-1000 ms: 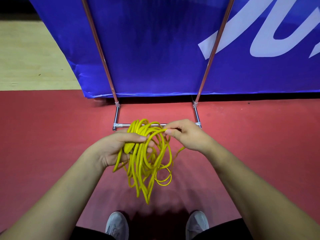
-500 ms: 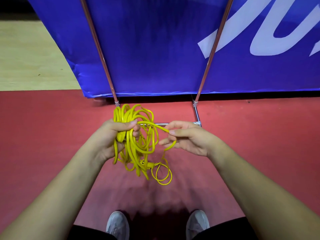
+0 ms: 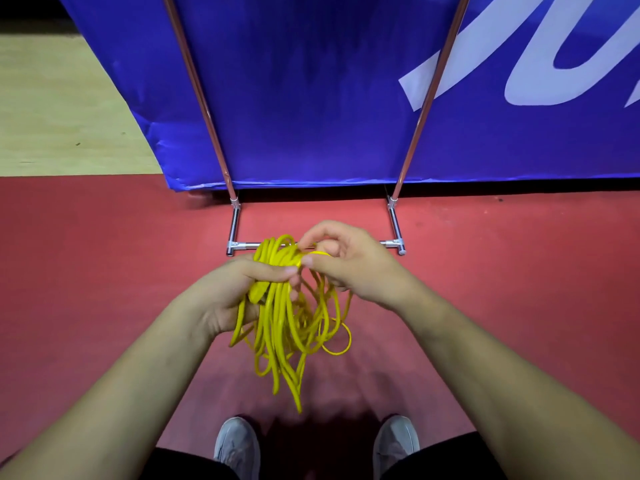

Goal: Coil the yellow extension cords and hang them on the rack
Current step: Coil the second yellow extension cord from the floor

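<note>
grips the bunched top of the yellow extension cord (image 3: 284, 327) in the left hand (image 3: 239, 292), fingers curled round it, just this side of the rack's base bar (image 3: 388, 242). pinches one strand at the top with the right hand (image 3: 349, 268), over that bar. lets loose loops dangle nearer than the bar, above the red floor (image 3: 104, 271).

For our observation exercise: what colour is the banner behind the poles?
The banner is blue with white lettering; head view.
</note>
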`<state>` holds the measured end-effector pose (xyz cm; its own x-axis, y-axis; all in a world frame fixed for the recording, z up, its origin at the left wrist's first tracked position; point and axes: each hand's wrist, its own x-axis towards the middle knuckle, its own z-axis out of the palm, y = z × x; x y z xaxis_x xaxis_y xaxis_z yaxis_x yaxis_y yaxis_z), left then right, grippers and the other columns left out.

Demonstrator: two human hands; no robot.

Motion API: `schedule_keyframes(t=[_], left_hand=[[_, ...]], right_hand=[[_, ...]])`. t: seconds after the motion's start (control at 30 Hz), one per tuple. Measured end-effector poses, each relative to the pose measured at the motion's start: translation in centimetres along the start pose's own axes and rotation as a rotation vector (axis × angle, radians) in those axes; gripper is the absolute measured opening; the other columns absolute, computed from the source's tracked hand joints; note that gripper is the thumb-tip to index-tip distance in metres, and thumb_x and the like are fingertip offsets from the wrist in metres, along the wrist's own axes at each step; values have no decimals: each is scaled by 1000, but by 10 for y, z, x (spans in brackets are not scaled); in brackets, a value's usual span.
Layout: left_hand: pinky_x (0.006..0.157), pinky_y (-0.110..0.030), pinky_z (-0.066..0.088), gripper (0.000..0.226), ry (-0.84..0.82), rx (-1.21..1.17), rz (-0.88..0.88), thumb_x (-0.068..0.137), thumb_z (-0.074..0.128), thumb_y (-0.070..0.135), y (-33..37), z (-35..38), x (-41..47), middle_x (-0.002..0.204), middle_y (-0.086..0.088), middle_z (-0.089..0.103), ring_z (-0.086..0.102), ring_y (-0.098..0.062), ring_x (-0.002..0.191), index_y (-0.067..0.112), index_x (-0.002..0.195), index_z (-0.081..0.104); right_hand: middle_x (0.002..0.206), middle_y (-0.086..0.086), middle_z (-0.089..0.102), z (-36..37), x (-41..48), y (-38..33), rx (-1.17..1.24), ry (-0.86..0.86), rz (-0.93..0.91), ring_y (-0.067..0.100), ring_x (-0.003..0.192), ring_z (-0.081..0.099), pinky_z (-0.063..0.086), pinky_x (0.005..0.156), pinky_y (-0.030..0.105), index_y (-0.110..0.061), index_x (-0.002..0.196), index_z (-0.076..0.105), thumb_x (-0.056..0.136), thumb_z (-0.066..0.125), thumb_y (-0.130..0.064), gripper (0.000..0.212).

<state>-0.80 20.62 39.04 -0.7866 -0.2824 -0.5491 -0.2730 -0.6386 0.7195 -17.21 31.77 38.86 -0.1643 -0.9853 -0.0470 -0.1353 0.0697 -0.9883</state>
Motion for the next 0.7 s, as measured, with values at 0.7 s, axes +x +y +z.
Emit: schedule_keyframes(t=[0.7], left_hand=[[70,-42,57,55,-112,-94,57,52,88,38,10,-23,-7,81,-24,71,71,-38,78,-1,86,71]], right_hand=[[53,-2,34,-33,2,17,-53,-93,139,11,47,23,19,47,22,-6,81,69,88,58,-17,16]])
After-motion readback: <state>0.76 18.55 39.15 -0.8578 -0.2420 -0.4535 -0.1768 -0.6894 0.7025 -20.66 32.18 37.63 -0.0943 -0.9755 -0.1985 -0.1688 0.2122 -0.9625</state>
